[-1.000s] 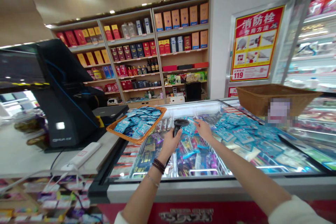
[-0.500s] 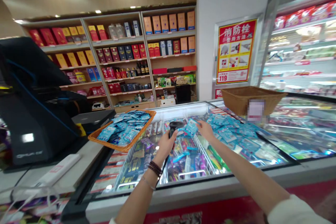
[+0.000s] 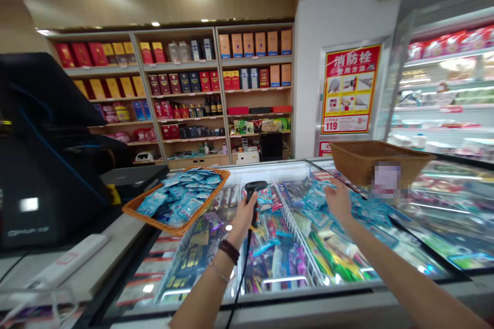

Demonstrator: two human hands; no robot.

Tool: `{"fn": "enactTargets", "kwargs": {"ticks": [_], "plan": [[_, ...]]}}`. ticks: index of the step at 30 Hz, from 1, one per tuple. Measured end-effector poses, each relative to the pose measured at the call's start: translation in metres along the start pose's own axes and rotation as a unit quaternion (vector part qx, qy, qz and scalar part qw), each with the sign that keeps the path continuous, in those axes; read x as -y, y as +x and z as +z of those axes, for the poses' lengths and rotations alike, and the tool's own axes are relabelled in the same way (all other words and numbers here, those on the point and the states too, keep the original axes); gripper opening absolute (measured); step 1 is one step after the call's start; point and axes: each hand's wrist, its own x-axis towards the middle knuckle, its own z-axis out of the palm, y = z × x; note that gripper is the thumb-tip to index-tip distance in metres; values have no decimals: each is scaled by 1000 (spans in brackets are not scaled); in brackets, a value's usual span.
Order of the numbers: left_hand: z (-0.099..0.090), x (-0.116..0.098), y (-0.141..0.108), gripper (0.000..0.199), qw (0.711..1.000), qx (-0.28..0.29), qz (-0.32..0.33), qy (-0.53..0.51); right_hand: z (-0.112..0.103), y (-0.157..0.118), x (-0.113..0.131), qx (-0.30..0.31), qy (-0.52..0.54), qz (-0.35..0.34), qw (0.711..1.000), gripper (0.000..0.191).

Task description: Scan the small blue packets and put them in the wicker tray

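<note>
My left hand [image 3: 247, 211] is wrapped around the grip of a black handheld barcode scanner [image 3: 256, 185], its cord hanging down past my wrist. It is above the freezer's glass top [image 3: 216, 262]. My right hand [image 3: 340, 202] is over a spread pile of blue packets [image 3: 318, 200] on the right of the glass. Its fingers look bent but are smeared by motion, and I see no packet in them. Left of the scanner, an orange woven basket [image 3: 129, 209] holds many more blue packets [image 3: 189, 190].
A brown basket [image 3: 347, 157] stands behind the pile, right of my right hand. At left are a black checkout terminal [image 3: 34, 164] and a white power strip [image 3: 71, 259]. Frozen goods in wire baskets show through the glass. Shelves of boxes [image 3: 189, 82] line the back wall.
My right hand has moved right, away from the scanner to the packet pile. The blue packet it held by the scanner no longer shows in it. The view has shifted slightly.
</note>
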Motion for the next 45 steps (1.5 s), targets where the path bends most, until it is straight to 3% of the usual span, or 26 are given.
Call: {"fn": "enactTargets", "kwargs": {"ticks": [2,5,13,17,20,26,30,34,39,45], "plan": [[-17,-10,-1,80,1000,-16,2,-7,28,-9,13,8,51,8,999,48],[-51,-28,-3,81,998,-56,22,-10,79,-32,50,65,82,-10,995,38],[-167,-64,-15,83,976,-189,100,43,218,-124,215,283,93,-145,944,38],[-204,-66,-15,86,960,-248,111,66,261,-157,287,374,23,-174,911,38],[-218,-62,-11,85,958,-263,91,73,278,-170,315,395,-45,-175,901,42],[-233,-46,-6,86,962,-258,56,69,302,-171,316,366,-128,-176,905,38],[-236,-41,-6,87,963,-254,63,64,307,-167,308,342,-122,-220,906,28],[-229,-41,-4,84,958,-267,73,67,292,-175,302,331,-66,-268,902,31],[-222,-44,-3,79,952,-279,87,87,265,-182,287,334,25,-274,902,31],[-204,-56,-6,78,962,-237,100,95,228,-154,232,287,112,-236,921,26]]}}
